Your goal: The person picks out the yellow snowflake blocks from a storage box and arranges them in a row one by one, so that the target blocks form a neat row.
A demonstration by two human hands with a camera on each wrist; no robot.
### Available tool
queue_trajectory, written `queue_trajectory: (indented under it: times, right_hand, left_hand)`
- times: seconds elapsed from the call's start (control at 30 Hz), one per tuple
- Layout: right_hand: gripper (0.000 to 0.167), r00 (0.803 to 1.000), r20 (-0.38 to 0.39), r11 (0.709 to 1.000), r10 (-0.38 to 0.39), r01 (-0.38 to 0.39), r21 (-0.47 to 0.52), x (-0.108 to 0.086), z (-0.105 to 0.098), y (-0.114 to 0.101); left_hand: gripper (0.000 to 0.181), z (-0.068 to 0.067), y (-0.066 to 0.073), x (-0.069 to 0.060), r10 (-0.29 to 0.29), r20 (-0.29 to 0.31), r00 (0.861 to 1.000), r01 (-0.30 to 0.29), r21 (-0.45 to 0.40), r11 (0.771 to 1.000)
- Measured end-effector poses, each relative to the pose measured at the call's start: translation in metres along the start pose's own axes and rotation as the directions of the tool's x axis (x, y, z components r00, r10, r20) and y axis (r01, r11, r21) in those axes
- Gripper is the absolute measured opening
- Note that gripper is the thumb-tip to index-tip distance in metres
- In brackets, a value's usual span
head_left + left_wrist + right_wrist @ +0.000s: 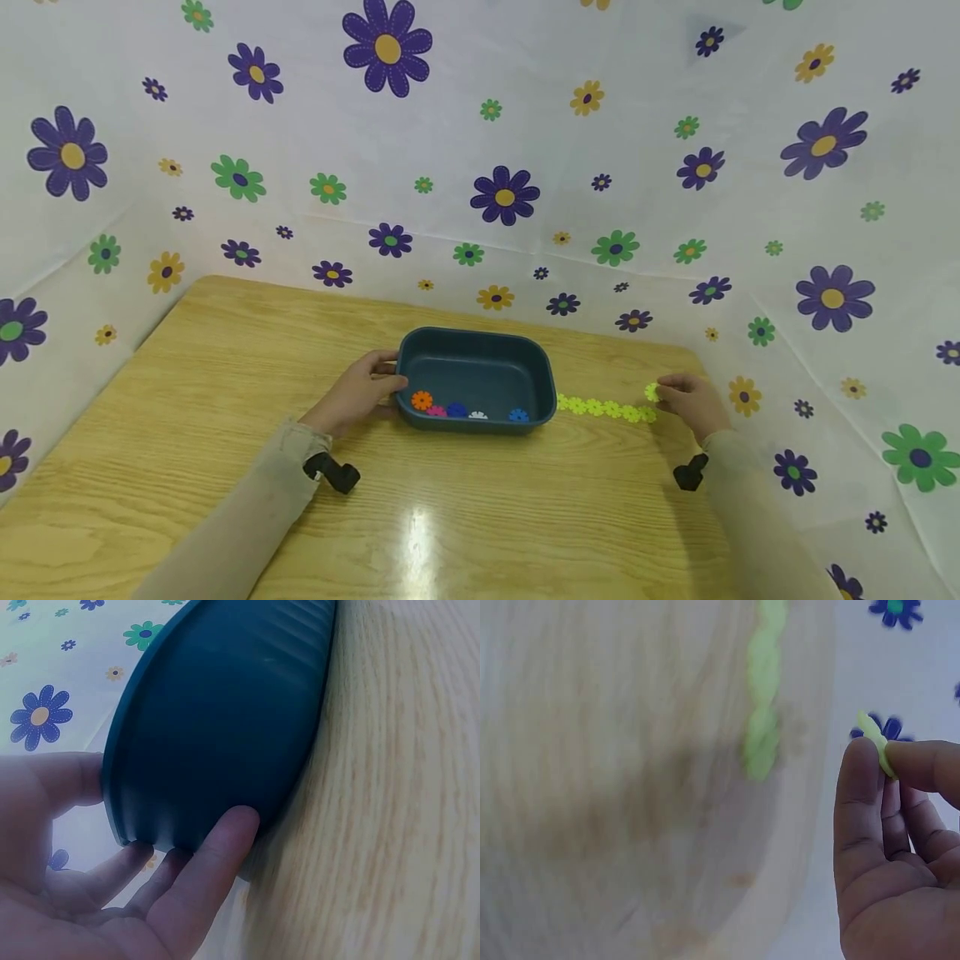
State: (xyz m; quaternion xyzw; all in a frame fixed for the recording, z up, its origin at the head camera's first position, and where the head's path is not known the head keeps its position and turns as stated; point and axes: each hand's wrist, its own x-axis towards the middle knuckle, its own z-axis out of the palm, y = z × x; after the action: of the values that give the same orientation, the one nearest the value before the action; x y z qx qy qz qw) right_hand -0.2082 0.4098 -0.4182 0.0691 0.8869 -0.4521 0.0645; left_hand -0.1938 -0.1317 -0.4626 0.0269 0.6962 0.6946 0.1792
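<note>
A dark teal plastic basin stands on the wooden table, several coloured snowflake discs lying along its near side, among them an orange one and a blue one. My left hand grips the basin's left end, its fingers spread against the end wall and rim. Between thumb and forefinger my right hand pinches a yellow-green snowflake disc, held just above the table. Close below it, a row of yellow-green discs runs from the basin's right side, ending near that hand.
The wooden table reaches back to a white cloth wall printed with purple, green and yellow flowers. That cloth also stands along the left and right sides. A black wrist strap is on each wrist.
</note>
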Motion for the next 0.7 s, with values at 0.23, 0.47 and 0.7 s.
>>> queue_trajectory:
  times: [0.23,0.47,0.7]
  right_hand:
    - [0.044,0.994,-0.064,0.994,0.088,-0.092,-0.064,-0.001,-0.016,0.035]
    - [0.044,0.99,-0.074,0.982,0.124,-0.133,-0.134,0.004,-0.022,0.047]
    - [0.042,0.989,-0.064,0.971,0.137,-0.147,-0.19,0.005,-0.019,0.048]
  left_hand:
    - [0.062,0.0,0.002,0.0,-0.003,0.0,1.0,0.003,0.0,1.0]
    - [0.062,-0.001,0.001,0.001,-0.005,0.0,1.0,0.005,0.003,1.0]
    - [0.062,-0.001,0.0,0.0,-0.002,-0.002,1.0,0.002,0.017,1.0]
